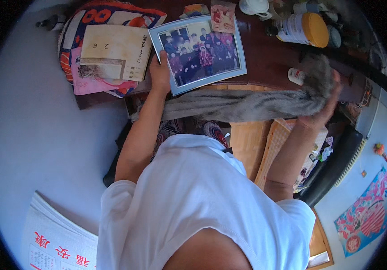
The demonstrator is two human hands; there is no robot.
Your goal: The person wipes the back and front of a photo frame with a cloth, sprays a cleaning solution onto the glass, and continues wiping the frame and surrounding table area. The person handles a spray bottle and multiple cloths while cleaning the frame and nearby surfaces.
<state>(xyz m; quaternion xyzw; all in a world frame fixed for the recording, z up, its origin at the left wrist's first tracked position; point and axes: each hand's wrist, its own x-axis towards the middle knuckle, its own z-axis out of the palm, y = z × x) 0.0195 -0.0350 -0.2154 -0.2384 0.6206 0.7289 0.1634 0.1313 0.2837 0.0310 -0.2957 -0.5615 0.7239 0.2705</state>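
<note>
A framed group photo (201, 55) with a pale blue border tilts up at the front of the dark red tabletop. My left hand (161, 72) grips its lower left edge, thumb over the border. A small reddish picture (222, 18) overlaps the frame's upper right corner. In my right hand (324, 110) is a grey fuzzy cloth (247, 104), bunched at the palm and stretching left below the frame to my left forearm. The right fingers are partly hidden by the bunched cloth and slightly blurred.
On the dark red tabletop (265, 58), a beige booklet (114, 51) lies over patterned cloths (74, 49) at the left. A white tub with a yellow lid (315, 29), a white lidded cup (254, 6) and a small white bottle (296, 76) are at the right. A black sofa (337, 164) stands behind right.
</note>
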